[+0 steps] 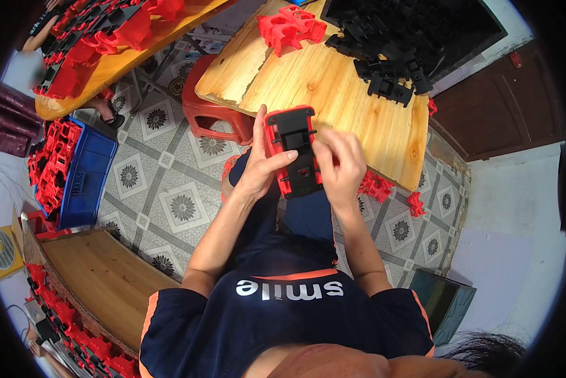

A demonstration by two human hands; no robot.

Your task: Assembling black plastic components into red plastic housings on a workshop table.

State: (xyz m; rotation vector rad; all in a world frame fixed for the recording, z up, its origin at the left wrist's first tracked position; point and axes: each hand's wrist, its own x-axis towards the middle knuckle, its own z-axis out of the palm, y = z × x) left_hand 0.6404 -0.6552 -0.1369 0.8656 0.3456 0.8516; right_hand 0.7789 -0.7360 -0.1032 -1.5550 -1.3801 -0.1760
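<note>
A rectangular plastic part (300,148), a black plate set in a red rim, is held up in front of my lap, just off the table's near edge. Along its left side my left hand (261,165) grips it, with the thumb lying across the black face. My right hand (341,162) is at its right edge with fingers curled in; the fingertips are partly hidden. Black plastic plates (390,75) lie heaped at the table's far right. Red plastic frames (289,28) rest on its far left part.
The wooden table (339,88) stands ahead, with a red stool (217,104) at its left corner. A blue crate (89,179) of red frames sits on the left floor. Another table (132,57) with red and black parts is upper left, near other people's arms. A wooden bench (97,271) stands lower left.
</note>
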